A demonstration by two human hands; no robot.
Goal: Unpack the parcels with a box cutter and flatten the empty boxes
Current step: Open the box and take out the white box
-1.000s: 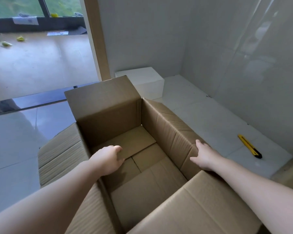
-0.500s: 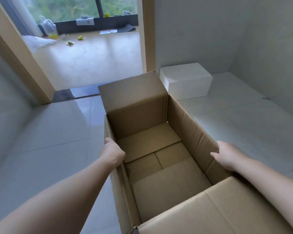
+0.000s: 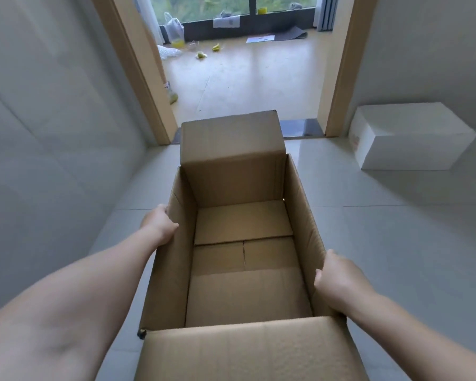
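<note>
A white foam box [image 3: 407, 136] sits on the tiled floor [image 3: 396, 243] to your right, near the wooden doorframe [image 3: 338, 67]. Beyond it, a plastic bag [image 3: 174, 31] and yellow scraps [image 3: 201, 54] lie by the window [image 3: 231, 6].

A single wide-angle view from the person's head looks forward and steeply down, so both forearms run in from the bottom corners and the open cardboard box [image 3: 242, 259] fills the lower middle, close beneath the lens. The left hand [image 3: 160, 225] and the right hand [image 3: 334, 280] sit at the box's two long sides, near the frame's centre. Farther up, the view faces across the tiled floor [image 3: 396, 232] to a doorway [image 3: 248, 78] at the top, with a window [image 3: 204, 6] at the far end, and straight lines bow toward the edges.
</note>
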